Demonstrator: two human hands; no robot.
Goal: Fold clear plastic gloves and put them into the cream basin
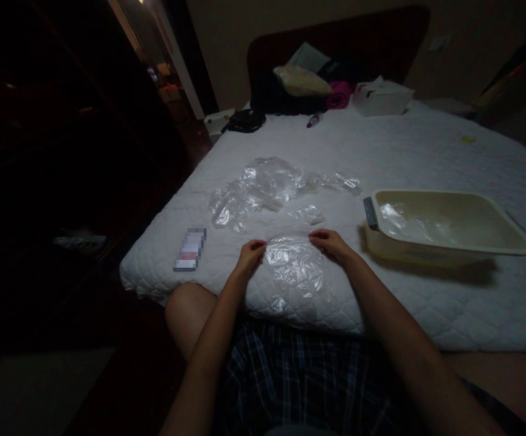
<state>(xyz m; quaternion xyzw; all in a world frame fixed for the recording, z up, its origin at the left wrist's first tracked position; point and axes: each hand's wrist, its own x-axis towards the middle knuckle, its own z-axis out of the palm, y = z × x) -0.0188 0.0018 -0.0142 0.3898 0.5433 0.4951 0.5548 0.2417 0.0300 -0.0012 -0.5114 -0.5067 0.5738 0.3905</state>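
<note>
Because the clear plastic bag (pixel 294 272), just below the frame's centre, seems light, soft and slippery, your left hand (pixel 250 257) and right hand (pixel 332 243) suitably pinch its upper corners.

No text, label, brand, number or sign is showing legibly; toward eight o'clock from the view's centre, a smartphone (pixel 190 249) is displaying only coarse pixel blocks.

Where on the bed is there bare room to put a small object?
A wide bare patch of bed lies between the tub and the white box. A narrower one separates the phone and the left hand. Crowded: the middle, under loose clear plastic, and the headboard end.
</note>
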